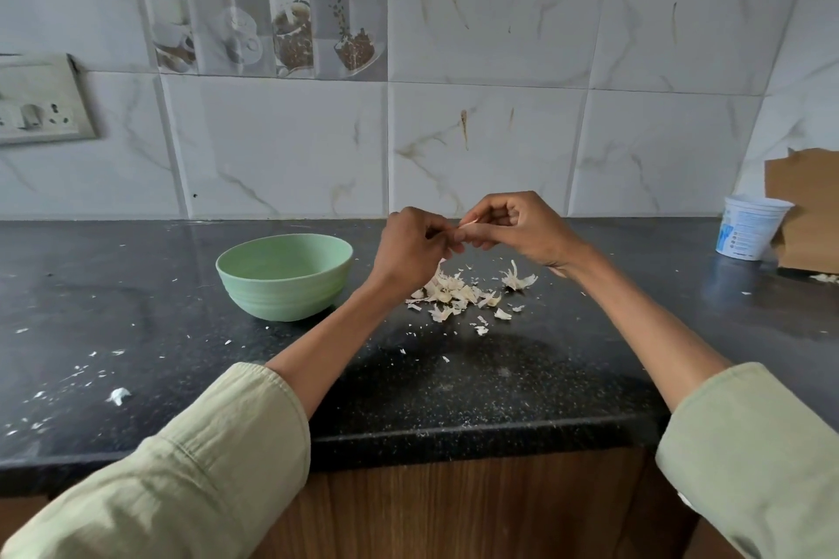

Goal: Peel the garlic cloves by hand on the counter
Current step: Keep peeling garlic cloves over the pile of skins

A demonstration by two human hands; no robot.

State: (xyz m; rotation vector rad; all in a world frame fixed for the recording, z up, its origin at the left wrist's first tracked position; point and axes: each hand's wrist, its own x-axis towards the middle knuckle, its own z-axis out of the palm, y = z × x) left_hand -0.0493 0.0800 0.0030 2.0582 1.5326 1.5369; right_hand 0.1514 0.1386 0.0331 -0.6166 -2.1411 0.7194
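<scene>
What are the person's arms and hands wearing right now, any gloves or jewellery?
Both arms wear loose pale green sleeves, pushed up toward the elbows with folded cuffs. The forearms are bare. The left hand and right hand are bare too: no gloves, rings or watch visible.

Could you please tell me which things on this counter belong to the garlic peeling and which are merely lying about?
Part of the job:
- garlic clove, pinched between the left hand and right hand
- pile of garlic skins
- green bowl; its contents cannot be seen

Just lying about:
- white plastic tub
- brown cardboard
- wall socket
</scene>
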